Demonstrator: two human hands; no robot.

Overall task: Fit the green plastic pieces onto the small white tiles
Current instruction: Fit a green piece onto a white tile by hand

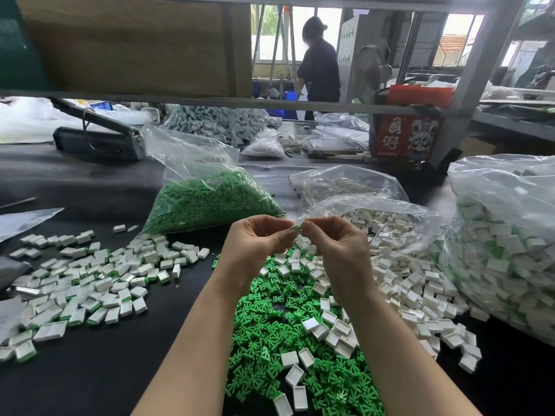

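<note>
I have both hands raised above the table [105, 370], fingertips meeting at mid-frame. My left hand [255, 244] and right hand [336, 247] are both curled, pinching one small part between them: a green piece [298, 228] shows at the contact point. Whether a tile is already behind it I cannot tell; the fingers hide it.

The joint lies level between the two hands, so I judge the coming press runs side to side, thumb against thumb, with neither hand nearer than the other.

Stock lies directly below: the loose green pile [285, 340] under my wrists, bare white tiles [405, 283] just to the right, spilling from an open bag [375, 211]. Finished tiles [90, 289] lie well apart to the left, across bare dark table, which is open room for dropping this one. The green bag [210, 199] stands beyond my hands, and a big bag [504, 235] crowds the right edge.
</note>
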